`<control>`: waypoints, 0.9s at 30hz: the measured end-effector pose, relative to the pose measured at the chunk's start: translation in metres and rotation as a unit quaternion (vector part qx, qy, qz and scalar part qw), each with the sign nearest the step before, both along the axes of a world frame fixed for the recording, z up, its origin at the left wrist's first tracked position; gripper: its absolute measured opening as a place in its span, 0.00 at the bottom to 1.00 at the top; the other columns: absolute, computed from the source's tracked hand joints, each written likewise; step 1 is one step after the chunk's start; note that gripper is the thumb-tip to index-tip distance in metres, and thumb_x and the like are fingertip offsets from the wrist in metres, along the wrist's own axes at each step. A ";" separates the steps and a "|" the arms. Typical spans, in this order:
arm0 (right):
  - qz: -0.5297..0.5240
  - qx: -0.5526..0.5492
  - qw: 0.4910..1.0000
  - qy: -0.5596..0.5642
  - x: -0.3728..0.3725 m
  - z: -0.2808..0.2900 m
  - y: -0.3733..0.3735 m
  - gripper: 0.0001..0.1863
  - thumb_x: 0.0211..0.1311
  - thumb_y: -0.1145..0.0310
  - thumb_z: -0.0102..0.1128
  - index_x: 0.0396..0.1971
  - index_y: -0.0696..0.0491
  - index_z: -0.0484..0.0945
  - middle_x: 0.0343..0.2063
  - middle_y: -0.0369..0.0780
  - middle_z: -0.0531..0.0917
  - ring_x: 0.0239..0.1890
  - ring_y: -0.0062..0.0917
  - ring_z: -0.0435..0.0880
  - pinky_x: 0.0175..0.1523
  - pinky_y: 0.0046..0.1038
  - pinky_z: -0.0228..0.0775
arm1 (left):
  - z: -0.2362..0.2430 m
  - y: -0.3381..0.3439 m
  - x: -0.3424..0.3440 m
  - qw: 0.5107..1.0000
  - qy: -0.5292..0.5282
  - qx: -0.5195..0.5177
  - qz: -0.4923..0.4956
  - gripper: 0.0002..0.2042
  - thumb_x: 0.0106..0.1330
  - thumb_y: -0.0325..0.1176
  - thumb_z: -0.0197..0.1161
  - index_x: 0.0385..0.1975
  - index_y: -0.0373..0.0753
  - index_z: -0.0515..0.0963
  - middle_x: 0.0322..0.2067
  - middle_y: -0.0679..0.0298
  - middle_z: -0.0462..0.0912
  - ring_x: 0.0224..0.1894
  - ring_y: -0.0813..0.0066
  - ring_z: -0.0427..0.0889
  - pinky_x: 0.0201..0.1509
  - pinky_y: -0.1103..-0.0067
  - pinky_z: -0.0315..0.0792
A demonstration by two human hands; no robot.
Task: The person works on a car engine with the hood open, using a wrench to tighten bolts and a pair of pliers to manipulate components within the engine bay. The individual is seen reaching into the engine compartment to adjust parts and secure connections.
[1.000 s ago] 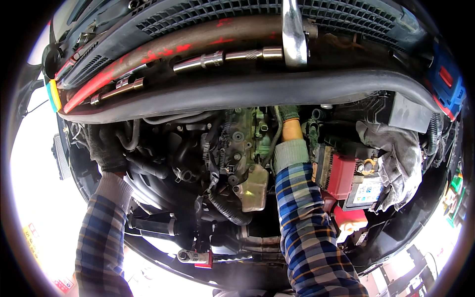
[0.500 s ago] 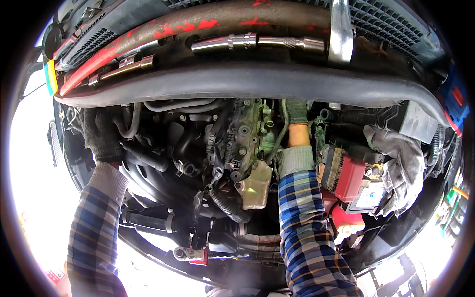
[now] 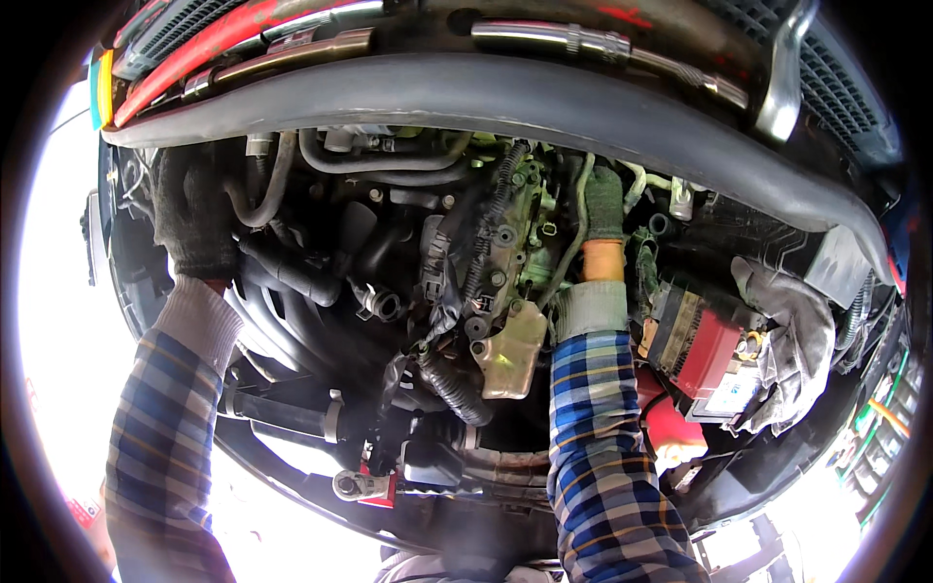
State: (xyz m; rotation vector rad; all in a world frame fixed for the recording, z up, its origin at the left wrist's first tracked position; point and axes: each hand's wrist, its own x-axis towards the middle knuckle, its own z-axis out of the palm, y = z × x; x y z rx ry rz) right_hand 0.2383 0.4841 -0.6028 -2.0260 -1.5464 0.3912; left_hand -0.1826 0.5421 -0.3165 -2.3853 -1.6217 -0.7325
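My left hand, in a dark knit glove, rests at the left side of the engine bay beside a curved black hose. Its fingers are lost in shadow. Deep behind the engine reaches my right hand, also gloved, with a bare strip of wrist above the grey cuff. A thin pipe runs close along its left side. Its fingertips are hidden, and whatever they touch cannot be seen. Left of that arm stand the metal engine part and a tan metal cover.
A rubber seal spans the far edge, with socket extensions lying beyond it. Right of my right arm sits a battery with a grey cloth over its side. A ratchet lies at the near edge.
My view has shifted and tilted, so the engine bay and seal sit higher in the picture. More of my right glove shows; both hands stay in nearly the same places.
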 end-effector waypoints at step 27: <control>0.033 -0.090 0.990 0.099 -0.024 0.056 -0.029 0.25 0.81 0.59 0.35 0.54 0.63 0.79 0.53 0.57 0.82 0.59 0.49 0.78 0.64 0.45 0.69 | -0.002 -0.002 0.009 0.989 -0.133 -0.051 0.030 0.18 0.72 0.41 0.55 0.53 0.35 0.79 0.53 0.51 0.79 0.56 0.54 0.77 0.62 0.65 0.69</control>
